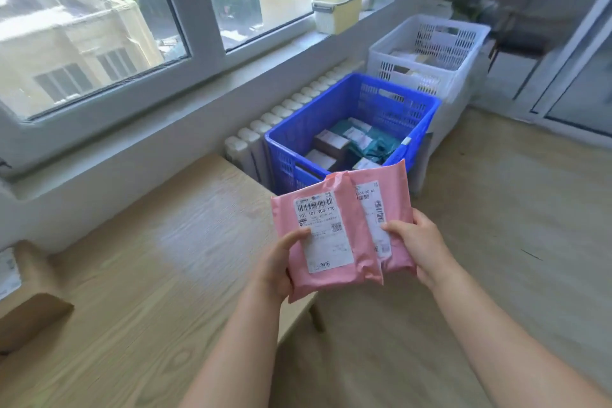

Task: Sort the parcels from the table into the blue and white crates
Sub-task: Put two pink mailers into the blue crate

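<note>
**Holding two pink parcels up to read their labels**

Starting at the far left, a brown cardboard box (31, 301) sits on the wooden table (149, 275), apparently yet to be sorted. Moving right, the left hand (281, 265) is closed on the nearer pink parcel (318, 242), thumb pressed on its white label, fingers hidden behind. The parcel faces upward toward the camera, probably so the address can be read before choosing a crate. It overlaps the second pink parcel (387, 209), which the right hand (417, 242) pinches at its right edge, thumb on the front. Both parcels hang in the air past the table's corner, in front of the blue crate (351, 99), which already holds several parcels. Further right, touching it, stands the taller white crate (427, 43), also partly filled. Nothing blocks either crate's open top; the white one demands a longer reach across the blue.
</note>
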### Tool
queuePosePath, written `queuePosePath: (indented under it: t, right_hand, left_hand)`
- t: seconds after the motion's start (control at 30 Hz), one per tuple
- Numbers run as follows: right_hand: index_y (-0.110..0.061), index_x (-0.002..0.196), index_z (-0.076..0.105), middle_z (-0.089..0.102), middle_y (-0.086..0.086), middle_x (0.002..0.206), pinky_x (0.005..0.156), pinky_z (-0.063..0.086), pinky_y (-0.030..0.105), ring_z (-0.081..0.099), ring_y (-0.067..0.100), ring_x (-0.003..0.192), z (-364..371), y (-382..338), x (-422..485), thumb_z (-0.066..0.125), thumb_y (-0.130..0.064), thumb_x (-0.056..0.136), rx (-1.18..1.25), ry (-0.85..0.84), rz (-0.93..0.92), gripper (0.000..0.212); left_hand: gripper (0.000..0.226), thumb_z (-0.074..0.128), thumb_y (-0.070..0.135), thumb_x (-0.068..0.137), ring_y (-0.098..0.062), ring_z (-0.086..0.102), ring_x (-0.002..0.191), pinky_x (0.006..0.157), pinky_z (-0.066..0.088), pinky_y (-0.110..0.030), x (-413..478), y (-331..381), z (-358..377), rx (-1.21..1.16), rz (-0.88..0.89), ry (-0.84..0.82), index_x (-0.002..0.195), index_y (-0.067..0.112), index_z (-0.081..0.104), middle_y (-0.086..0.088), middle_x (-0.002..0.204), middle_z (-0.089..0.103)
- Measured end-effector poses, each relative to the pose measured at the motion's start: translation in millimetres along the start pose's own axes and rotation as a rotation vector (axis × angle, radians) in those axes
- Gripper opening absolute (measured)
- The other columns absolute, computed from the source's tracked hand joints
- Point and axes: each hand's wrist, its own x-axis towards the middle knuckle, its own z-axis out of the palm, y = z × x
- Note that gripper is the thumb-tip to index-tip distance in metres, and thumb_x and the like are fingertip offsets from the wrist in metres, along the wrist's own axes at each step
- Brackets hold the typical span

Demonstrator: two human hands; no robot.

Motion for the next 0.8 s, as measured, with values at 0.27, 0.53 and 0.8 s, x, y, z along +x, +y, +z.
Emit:
queuePosePath:
  t: [0.27,0.53,0.8]
  right_hand:
    - [-0.009,0.105,0.064,0.075,0.014,0.097,0.077,0.058,0.060,0.074,0.034,0.084,-59.1,-32.4,93.6,0.065,0.002,0.086,0.041,0.033,0.037,0.022]
    - [-0.009,0.104,0.063,0.074,0.014,0.099,0.066,0.061,0.043,0.073,0.032,0.082,-69.4,-89.1,222.7,0.066,0.000,0.087,-0.024,0.087,0.026,0.020]
    - [-0.013,0.097,0.060,0.073,0.012,0.094,0.033,0.033,0.016,0.063,0.019,0.054,-80.1,-149.8,334.4,0.066,-0.007,0.089,-0.089,0.133,0.010,0.011]
  left_hand:
    - [0.028,0.062,0.015,0.094,-0.031,0.075,0.088,0.067,0.062,-0.042,87.3,10.6,91.7,-0.056,-0.061,0.005,0.120,0.007,0.065,-0.015,0.106,0.075]
    - [0.036,0.067,0.016,0.091,-0.038,0.071,0.102,0.078,0.060,-0.050,215.2,55.0,156.5,-0.138,-0.083,0.096,0.126,0.006,0.062,-0.018,0.113,0.073]
    - [0.026,0.062,0.016,0.096,-0.029,0.076,0.079,0.058,0.060,-0.038,308.2,108.6,220.0,-0.152,-0.099,0.137,0.119,0.003,0.063,-0.015,0.102,0.076]
